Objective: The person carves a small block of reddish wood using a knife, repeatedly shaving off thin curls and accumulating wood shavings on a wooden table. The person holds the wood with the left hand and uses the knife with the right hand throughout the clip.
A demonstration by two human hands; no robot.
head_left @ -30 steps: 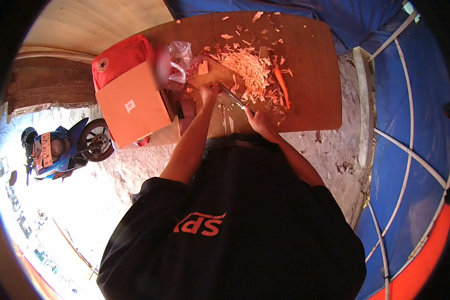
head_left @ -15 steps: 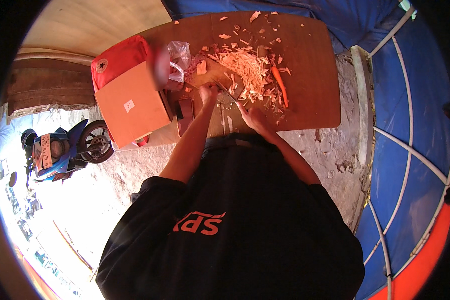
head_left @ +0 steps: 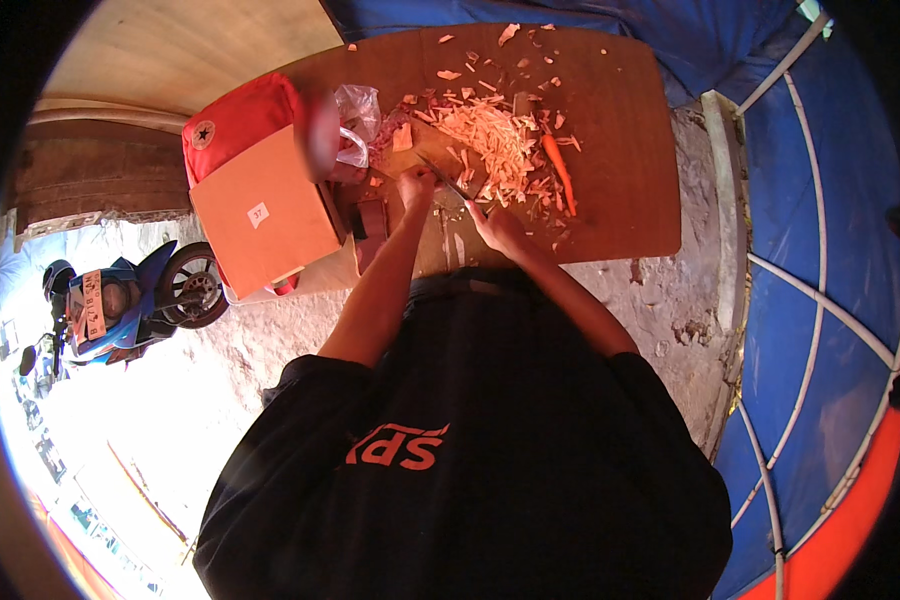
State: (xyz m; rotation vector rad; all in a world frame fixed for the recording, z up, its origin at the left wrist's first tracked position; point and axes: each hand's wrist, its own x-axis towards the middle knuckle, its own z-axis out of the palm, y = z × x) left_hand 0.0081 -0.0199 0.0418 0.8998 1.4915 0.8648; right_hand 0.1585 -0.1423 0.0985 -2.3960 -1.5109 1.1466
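Right hand: closed on knife, now slid farther leftward, suggesting a cutting stroke. Left hand: curled, contents cannot be told.

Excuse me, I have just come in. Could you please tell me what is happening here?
A person at a brown table holds a knife in the right hand, its blade beside the left hand. Whether the left hand grips anything is too small to tell. Pale strips lie in a loose heap beyond the hands, with a long orange object at its right side. A box and a red bag are on the left.
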